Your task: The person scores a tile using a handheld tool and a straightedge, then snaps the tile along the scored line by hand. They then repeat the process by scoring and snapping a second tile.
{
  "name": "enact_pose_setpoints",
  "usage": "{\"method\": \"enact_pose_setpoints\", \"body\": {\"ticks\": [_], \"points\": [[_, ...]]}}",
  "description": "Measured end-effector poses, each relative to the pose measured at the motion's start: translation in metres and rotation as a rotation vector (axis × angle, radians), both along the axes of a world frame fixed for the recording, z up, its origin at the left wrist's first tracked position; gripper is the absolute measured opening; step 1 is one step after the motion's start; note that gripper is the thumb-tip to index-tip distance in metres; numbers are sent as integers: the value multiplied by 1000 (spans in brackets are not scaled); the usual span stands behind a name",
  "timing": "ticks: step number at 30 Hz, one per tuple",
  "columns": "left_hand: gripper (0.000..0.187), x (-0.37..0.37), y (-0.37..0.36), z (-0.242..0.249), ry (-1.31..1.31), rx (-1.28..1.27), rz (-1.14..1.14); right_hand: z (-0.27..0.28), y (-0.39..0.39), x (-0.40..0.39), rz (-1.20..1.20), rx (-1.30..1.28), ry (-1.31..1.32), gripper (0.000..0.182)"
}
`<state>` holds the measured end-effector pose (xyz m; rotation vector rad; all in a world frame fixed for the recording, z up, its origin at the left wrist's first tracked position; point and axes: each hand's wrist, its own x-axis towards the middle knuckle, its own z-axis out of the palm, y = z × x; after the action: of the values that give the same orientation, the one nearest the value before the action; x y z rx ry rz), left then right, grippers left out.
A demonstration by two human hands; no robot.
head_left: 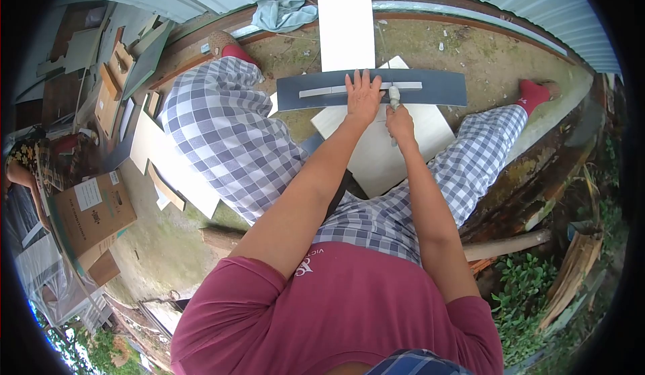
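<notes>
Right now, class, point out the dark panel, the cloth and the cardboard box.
Dark panel (431, 94): head view, bare surface toward its right end.
Cloth (285, 13): head view, middle of its folds.
Cardboard box (95, 212): head view, its printed side.

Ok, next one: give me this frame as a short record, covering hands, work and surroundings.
Left hand: spread flat on dark board
Right hand: gripping tool, type unclear
On board: pale strip, partly covered by left hand
Board position: across pale panel
Far left: cardboard box, another person's arm
</notes>
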<state>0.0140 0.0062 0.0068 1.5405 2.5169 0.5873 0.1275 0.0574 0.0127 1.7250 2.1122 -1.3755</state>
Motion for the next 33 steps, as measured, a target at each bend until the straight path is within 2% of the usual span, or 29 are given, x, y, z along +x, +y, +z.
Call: {"method": "enact_pose_setpoints", "body": {"ticks": [6, 8, 9, 13, 15, 18, 25, 28, 31, 32, 33], "points": [[40, -5, -2, -1, 12, 7, 30, 1, -22, 9, -4, 11, -46, 40], [39, -4, 0, -1, 26, 17, 43, 4, -43, 31, 63, 106, -80, 40], [39, -4, 1, -1, 23, 16, 43, 5, -45, 36, 58, 40, -104, 39], [39, -3, -1, 1, 9, -22, 19, -22, -25, 28, 47, 101, 26, 32], [38, -6, -1, 1, 21, -31, 20, -6, -6, 8, 37, -16, -16, 37], [38, -9, -2, 4, -9, -12, 4, 3, 8, -9, 21, -40, -62, 36], [39, -7, -1, 0, 0, -31, 16, 1, -46, 38, 74, 46, -106, 37], [39, -8, 2, -1, -23, -30, 48, -26, -33, 38, 70, 137, -11, 31], [40, -13, 1, -4, -39, -29, 99, -30, -21, 35, 93, 192, -16, 29], [40, -16, 1, -4, -38, -33, 101, -23, -20, 30, 97, 194, -10, 29], [40, -17, 1, -3, -35, -34, 103, -14, -19, 28, 73, 82, -32, 33]]}}
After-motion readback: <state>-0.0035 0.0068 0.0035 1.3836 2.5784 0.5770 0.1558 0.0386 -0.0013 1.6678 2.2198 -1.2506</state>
